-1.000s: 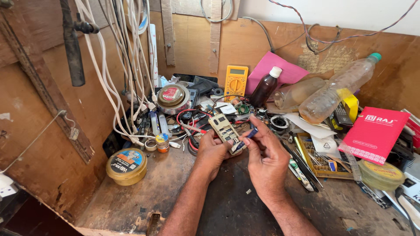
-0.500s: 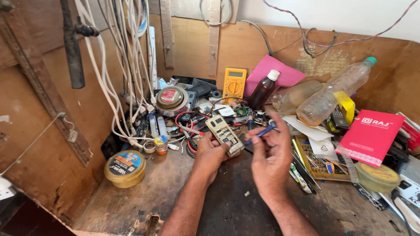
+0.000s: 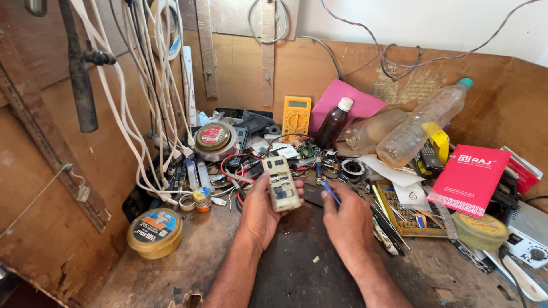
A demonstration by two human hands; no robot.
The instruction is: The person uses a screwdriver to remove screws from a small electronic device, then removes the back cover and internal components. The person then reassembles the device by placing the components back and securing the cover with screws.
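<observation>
My left hand [image 3: 260, 212] grips a small beige device [image 3: 279, 183] with its inside showing, held upright over the dark bench mat [image 3: 297, 268]. My right hand [image 3: 349, 221] is a little to its right, fingers closed on a thin blue-handled tool [image 3: 330, 193] that points up and left toward the device without touching it. Both forearms come in from the bottom edge.
The bench back is heaped with clutter: a yellow multimeter [image 3: 296, 117], a brown bottle [image 3: 334, 124], two clear plastic bottles [image 3: 422, 122], a round tin [image 3: 214, 138], a red booklet [image 3: 469, 178]. A yellow tin [image 3: 154, 232] sits left. White cables [image 3: 145, 114] hang on the wooden wall.
My right hand has drawn away from the device to the right with the blue tool. The left hand has turned the device more upright. The view has moved closer.
</observation>
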